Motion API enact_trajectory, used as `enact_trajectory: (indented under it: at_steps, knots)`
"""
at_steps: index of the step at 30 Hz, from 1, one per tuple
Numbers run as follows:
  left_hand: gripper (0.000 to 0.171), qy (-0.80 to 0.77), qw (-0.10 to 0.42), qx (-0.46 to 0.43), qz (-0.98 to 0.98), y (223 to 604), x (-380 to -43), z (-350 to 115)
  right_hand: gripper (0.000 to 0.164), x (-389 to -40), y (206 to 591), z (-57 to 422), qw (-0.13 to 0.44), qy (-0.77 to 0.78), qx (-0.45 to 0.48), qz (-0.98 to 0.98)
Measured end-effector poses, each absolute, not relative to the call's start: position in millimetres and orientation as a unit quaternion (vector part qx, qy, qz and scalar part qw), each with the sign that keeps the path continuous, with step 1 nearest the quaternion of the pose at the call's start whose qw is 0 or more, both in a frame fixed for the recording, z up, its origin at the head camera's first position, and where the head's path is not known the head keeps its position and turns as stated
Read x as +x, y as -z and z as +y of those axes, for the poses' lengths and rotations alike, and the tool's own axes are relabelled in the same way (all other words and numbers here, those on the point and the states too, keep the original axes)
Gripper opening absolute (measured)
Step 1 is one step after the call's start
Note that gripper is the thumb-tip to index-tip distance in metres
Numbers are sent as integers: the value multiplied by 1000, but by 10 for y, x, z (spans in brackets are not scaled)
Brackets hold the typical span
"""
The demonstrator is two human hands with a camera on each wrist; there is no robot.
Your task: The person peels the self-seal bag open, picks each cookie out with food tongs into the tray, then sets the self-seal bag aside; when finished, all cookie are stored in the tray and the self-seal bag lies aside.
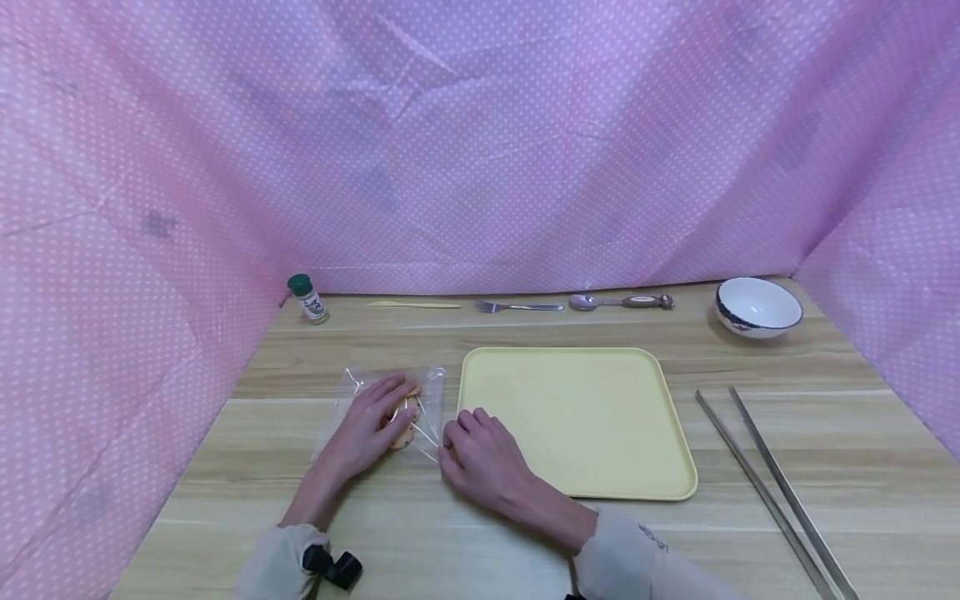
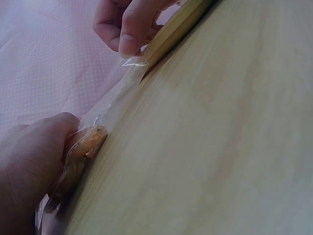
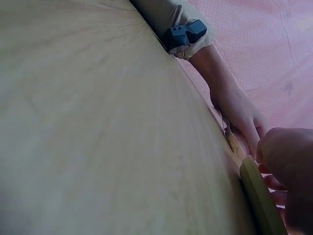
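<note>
A clear plastic bag (image 1: 430, 392) lies left of the tray, with golden-brown, dark-specked food (image 1: 402, 439) inside. My left hand (image 1: 369, 425) rests over the bag and the food, fingers reaching across and thumb nearer me. At the bag's right edge my right hand (image 1: 483, 458) pinches the film between thumb and curled fingers, beside the tray's left rim. The left wrist view shows the film (image 2: 115, 98) stretched between the food and the pinching thumb (image 2: 128, 45). Part of the food is hidden under my left hand.
Right of the bag lies a pale yellow tray (image 1: 577, 425). Along the back are a green-capped shaker (image 1: 308, 298), a yellow stick-like utensil (image 1: 414, 304), a fork (image 1: 517, 307), a spoon (image 1: 621, 302) and a white bowl (image 1: 759, 306). Two long metal bars (image 1: 780, 492) lie at right.
</note>
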State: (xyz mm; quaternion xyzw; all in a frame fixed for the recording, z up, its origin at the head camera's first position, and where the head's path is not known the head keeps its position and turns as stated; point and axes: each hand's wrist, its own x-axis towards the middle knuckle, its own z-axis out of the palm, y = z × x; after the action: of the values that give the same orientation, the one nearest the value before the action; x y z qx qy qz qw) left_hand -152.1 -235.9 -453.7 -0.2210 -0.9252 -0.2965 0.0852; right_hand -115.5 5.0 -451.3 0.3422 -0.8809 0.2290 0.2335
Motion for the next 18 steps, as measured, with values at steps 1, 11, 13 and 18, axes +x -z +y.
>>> enact_trajectory:
  at_steps: [1, 11, 13, 18]
  knots:
    - [48, 297, 85, -221, -925, 4538, -1518, -2361, 12, -1154, 4513, 51, 233, -231, 343, -880]
    - [48, 298, 79, -214, -927, 4543, -1515, -2359, 12, -1133, 4506, 67, 218, -230, 340, -885]
    - [49, 298, 76, -210, -928, 4541, -1513, -2357, 12, -1128, 4498, 70, 217, -232, 338, -886]
    - [49, 298, 70, -205, -930, 4540, -1516, -2358, 13, -1110, 4478, 81, 216, -237, 334, -886]
